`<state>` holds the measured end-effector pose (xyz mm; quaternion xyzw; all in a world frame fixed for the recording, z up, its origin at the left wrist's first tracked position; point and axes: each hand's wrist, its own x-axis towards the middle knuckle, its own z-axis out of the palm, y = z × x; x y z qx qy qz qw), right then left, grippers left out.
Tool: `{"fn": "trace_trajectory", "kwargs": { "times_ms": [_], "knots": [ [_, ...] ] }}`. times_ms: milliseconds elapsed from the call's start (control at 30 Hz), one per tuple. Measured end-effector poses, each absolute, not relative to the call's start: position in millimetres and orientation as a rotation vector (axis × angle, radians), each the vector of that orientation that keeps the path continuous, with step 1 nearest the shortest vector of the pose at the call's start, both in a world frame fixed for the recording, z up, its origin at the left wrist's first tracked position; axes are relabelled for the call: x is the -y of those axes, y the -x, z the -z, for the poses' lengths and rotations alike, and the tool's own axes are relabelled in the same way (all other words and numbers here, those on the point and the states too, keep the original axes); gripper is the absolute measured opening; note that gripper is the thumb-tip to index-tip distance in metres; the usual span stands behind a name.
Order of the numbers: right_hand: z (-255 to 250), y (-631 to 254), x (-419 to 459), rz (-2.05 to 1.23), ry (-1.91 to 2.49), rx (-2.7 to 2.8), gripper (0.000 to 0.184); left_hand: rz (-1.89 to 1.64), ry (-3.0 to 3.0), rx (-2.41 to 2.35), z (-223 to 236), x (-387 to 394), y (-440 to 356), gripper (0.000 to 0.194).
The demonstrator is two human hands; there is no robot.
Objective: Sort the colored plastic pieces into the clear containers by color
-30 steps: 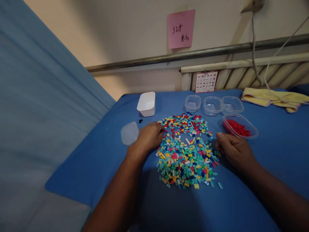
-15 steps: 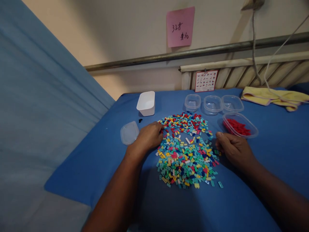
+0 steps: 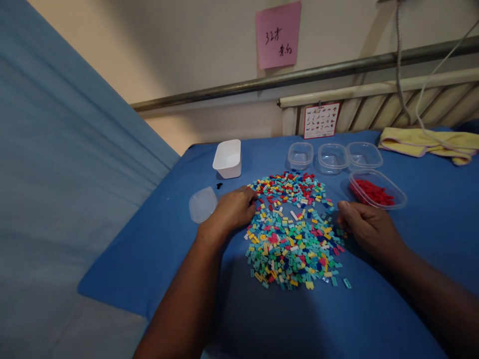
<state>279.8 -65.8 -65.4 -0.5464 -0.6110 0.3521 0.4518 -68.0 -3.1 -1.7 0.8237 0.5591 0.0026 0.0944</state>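
Many small building bricks [image 3: 295, 249] in turquoise, yellow, red, pink, blue and white lie spread in two joined heaps on the blue cloth. At the left edge of the upper heap is my left hand [image 3: 236, 207], fingers curled down among the bricks. Its fingertips are partly hidden, so I cannot make out what they hold. My right hand [image 3: 366, 227] rests closed at the heap's right side, thumb pressed to the curled fingers; whatever is inside does not show. Just beyond it stands a clear tub holding red bricks [image 3: 372, 192].
Clear plastic tubs [image 3: 332, 160] stand in a row behind the bricks. To the left are a white box [image 3: 228, 159], a clear lid [image 3: 202, 205] and small black pieces [image 3: 219, 185]. A yellow cloth [image 3: 419, 142] lies at the back right, and a blue curtain [image 3: 75, 149] hangs left.
The camera view has shifted slightly. Both hands keep nearly the same places beside the bricks, with no visible pick-up or release.
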Motion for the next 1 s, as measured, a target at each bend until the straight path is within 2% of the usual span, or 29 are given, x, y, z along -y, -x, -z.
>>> {"fn": "trace_trajectory", "kwargs": {
  "times_ms": [233,667,1000],
  "knots": [
    [64.0,-278.8,65.6,-0.877,1.349,1.511,0.068,-0.037,-2.508,-1.653,-0.2,4.1,64.8,0.016],
    [67.3,-279.8,65.3,-0.882,1.359,1.507,0.064,0.021,-2.605,-1.564,1.3,3.1,68.4,0.035],
    [66.5,-279.6,64.8,-0.906,1.335,1.539,0.064,-0.057,-2.626,-1.425,6.1,-3.1,76.4,0.023]
  ]
}}
